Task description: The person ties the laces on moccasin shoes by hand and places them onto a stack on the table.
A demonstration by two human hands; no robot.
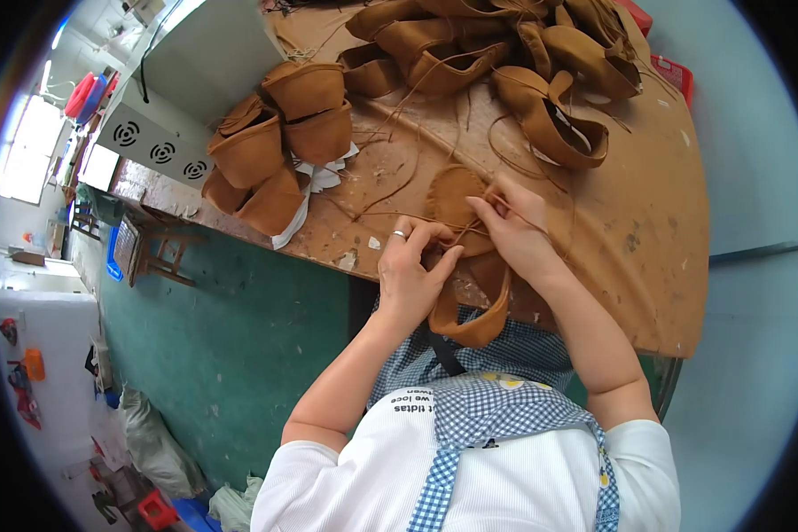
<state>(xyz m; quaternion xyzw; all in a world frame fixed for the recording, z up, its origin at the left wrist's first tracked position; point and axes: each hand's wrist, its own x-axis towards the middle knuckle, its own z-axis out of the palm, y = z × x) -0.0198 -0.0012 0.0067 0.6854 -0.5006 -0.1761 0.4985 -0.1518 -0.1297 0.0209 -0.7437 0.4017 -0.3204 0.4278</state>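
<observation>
A brown suede moccasin upper [472,328] lies at the table's front edge, its rounded toe [453,191] pointing away from me and its heel loop toward my body. My left hand [410,270], with a ring on one finger, is closed at the left of the shoe, thumb and fingers pinching a thin brown lace. My right hand [520,229] is closed in a pinch at the right side of the toe, also on the lace. The lace [395,213] crosses over the shoe between both hands and trails left. The fingertips partly hide the stitching area.
Stacked brown shoe uppers [279,146] with white paper stand at the left beside a grey vented box [155,146]. Several loose uppers [550,115] with trailing laces are piled at the back. A red basket [674,75] sits behind the table's right side; a wooden stool [164,257] stands on the green floor.
</observation>
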